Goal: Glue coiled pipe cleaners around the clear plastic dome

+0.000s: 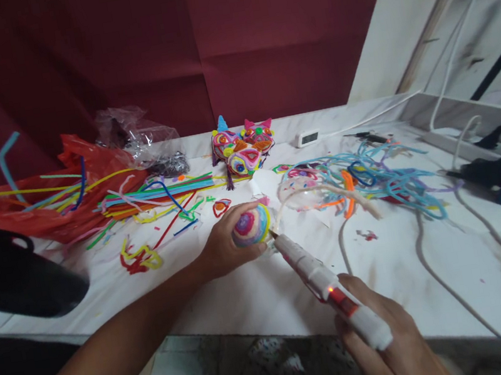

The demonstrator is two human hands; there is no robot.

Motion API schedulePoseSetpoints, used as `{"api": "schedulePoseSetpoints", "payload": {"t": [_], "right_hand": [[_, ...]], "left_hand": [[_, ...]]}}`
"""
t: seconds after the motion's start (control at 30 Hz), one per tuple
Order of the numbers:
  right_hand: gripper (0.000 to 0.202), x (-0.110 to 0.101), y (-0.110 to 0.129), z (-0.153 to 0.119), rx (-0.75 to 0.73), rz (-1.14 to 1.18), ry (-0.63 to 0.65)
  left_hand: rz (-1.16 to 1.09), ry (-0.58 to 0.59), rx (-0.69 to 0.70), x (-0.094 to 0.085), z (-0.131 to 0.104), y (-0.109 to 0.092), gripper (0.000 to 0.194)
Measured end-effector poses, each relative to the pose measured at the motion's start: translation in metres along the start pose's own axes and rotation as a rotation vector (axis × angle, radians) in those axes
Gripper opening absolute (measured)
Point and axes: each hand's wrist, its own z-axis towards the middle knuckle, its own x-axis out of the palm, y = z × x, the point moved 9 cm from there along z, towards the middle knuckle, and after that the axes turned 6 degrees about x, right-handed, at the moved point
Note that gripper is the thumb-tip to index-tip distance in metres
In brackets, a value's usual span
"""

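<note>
My left hand is closed round a small ball-like craft piece covered in coloured rings of pink, purple, blue and yellow. In my right hand is a white hot glue gun, gripped by its body, with an orange light glowing on it. The nozzle points at the right edge of the piece, touching it or very close; I cannot tell which. Behind them stand several finished-looking decorated ornaments with horns, ears and tassels. A small red-rimmed curled shape lies just beyond my left hand.
Bundled pipe cleaners and a red plastic bag lie at left, near a black mug. Tangled blue strands spread at right. A white cable crosses the table. A small digital display stands at the back.
</note>
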Motion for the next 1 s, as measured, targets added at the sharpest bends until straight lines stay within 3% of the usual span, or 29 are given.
{"api": "schedulePoseSetpoints", "payload": {"t": [0.23, 0.47, 0.77, 1.0], "right_hand": [[0.011, -0.005, 0.001, 0.005, -0.012, 0.006, -0.045], [0.019, -0.014, 0.006, 0.019, -0.070, 0.014, -0.115], [0.019, -0.012, -0.007, 0.016, -0.032, 0.053, -0.081], [0.022, -0.019, 0.000, 0.020, -0.020, 0.081, -0.126]], "left_hand": [[0.016, -0.001, 0.038, -0.001, 0.000, -0.005, 0.064], [0.033, 0.017, 0.038, 0.000, -0.001, -0.004, 0.065], [0.002, 0.080, 0.079, 0.005, -0.004, -0.005, 0.070], [0.006, 0.103, 0.135, 0.005, -0.005, -0.009, 0.073]]}}
